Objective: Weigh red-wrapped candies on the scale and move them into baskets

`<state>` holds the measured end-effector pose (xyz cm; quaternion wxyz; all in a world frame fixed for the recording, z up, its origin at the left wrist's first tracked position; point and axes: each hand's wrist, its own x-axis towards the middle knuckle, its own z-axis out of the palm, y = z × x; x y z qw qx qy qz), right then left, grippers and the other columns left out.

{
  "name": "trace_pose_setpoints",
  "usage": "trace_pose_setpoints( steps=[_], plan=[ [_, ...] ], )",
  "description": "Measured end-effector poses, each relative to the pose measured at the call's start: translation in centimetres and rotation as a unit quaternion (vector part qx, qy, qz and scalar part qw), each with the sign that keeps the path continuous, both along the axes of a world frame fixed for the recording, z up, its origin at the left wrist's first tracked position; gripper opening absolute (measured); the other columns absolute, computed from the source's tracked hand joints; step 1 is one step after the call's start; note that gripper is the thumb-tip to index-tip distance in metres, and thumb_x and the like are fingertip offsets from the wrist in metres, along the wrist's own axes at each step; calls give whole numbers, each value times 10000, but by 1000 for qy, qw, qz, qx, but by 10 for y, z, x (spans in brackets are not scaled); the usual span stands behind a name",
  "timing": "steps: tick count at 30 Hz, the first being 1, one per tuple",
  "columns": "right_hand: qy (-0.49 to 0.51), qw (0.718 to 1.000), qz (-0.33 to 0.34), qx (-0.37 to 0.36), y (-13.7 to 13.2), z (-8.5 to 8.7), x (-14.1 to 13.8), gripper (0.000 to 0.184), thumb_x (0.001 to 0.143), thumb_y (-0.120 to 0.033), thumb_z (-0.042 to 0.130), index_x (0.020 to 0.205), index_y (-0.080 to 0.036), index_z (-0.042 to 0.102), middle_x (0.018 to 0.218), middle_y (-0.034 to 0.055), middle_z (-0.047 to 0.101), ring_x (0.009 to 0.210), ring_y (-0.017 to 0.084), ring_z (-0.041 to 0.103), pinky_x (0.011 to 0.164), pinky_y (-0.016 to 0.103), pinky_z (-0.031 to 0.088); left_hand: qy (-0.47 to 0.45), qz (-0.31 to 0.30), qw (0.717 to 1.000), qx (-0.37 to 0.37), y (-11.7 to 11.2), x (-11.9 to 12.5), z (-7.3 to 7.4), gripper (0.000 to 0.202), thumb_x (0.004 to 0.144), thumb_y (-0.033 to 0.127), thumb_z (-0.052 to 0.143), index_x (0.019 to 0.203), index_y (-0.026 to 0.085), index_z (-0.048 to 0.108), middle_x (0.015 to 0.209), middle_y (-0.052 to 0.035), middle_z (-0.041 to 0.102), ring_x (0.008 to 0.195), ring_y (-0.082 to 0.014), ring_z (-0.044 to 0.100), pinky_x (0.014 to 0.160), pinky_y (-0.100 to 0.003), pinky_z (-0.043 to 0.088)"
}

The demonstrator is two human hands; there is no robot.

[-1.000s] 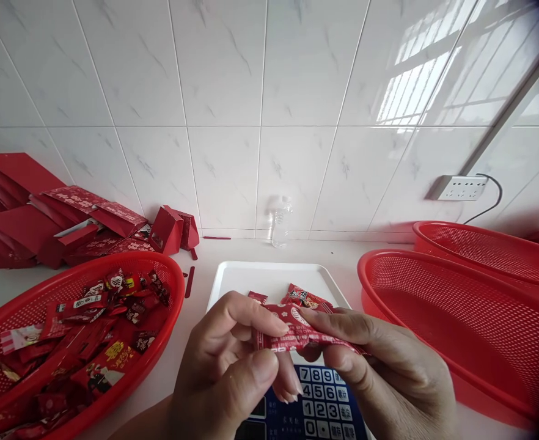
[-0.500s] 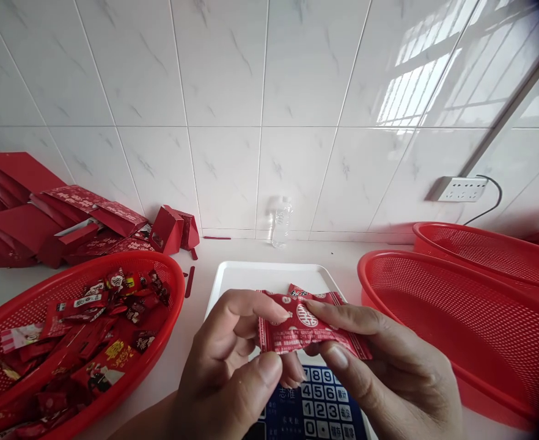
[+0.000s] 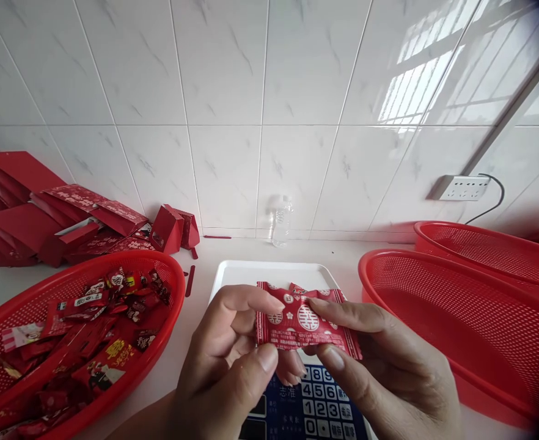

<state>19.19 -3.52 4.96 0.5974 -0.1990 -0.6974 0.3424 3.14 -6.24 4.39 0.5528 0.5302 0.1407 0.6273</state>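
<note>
Both hands pinch one small red sachet (image 3: 304, 322) with white round patterns, held flat above a weighing scale. My left hand (image 3: 233, 366) grips its left end between thumb and fingers. My right hand (image 3: 388, 373) holds its right end the same way. Below them lies the scale's white tray (image 3: 251, 276), with a bit of another red packet (image 3: 297, 287) showing behind the sachet. The scale's blue keypad (image 3: 318, 403) shows between my wrists.
A red mesh basket (image 3: 35, 293) at the left holds several red sweet packets. Two empty red mesh baskets (image 3: 457, 318) stand at the right. Red folded boxes (image 3: 58, 223) pile up at the back left, a clear plastic bottle (image 3: 281, 221) stands by the tiled wall, and a power strip (image 3: 459, 187) hangs there.
The sachet has been tilted up from edge-on to face the camera and raised slightly. Both hands kept their grip and barely shifted.
</note>
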Motion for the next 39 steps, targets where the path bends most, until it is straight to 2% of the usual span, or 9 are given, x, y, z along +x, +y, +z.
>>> trace_pose_setpoints(
  steps=[3, 10, 15, 22, 30, 39],
  plan=[
    [4, 1000, 5, -18, -3, 0, -1, 267, 900, -178, 637, 1121, -325, 666, 1047, 10, 720, 895, 168, 688, 808, 260, 572, 4, -3, 1000, 1, 0, 0, 0, 196, 961, 224, 549, 1131, 314, 588, 884, 38, 658, 784, -67, 592, 769, -155, 500],
    [-14, 1000, 3, -2, -1, -3, 3, 296, 895, -158, 632, 1147, -313, 654, 1085, 23, 703, 884, 166, 689, 837, 273, 561, 0, 14, 1000, -1, -2, 2, -1, 202, 957, 219, 560, 1130, 317, 594, 868, 39, 662, 771, -62, 597, 759, -144, 507],
    [-28, 999, 4, 16, 3, -1, 3, 279, 893, -175, 631, 1126, -325, 656, 1028, -4, 713, 831, 133, 684, 798, 222, 556, 8, 23, 1000, 3, -1, 2, 1, 203, 957, 221, 560, 1130, 321, 593, 864, 37, 649, 779, -61, 593, 755, -137, 508],
    [-54, 998, 1, 38, 5, -5, 7, 321, 906, -149, 603, 1178, -319, 623, 1001, 6, 708, 828, 141, 688, 771, 231, 557, 8, 16, 1000, 11, -2, 1, 0, 213, 957, 221, 558, 1140, 327, 585, 884, 39, 637, 798, -59, 589, 774, -132, 502],
    [-23, 1000, -5, 20, 3, -4, 4, 289, 897, -162, 621, 1148, -300, 658, 1011, 34, 715, 810, 174, 695, 767, 283, 575, 16, 24, 1000, 5, -3, 1, 3, 221, 951, 221, 566, 1142, 332, 588, 873, 32, 644, 787, -74, 591, 777, -160, 511],
    [-31, 999, -22, 19, 4, -5, 4, 301, 883, -189, 644, 1147, -335, 656, 1057, 11, 705, 908, 179, 687, 826, 265, 562, 23, 47, 999, 10, -2, 1, 2, 215, 941, 218, 572, 1135, 312, 583, 838, 15, 650, 754, -98, 598, 745, -195, 532]
  ],
)
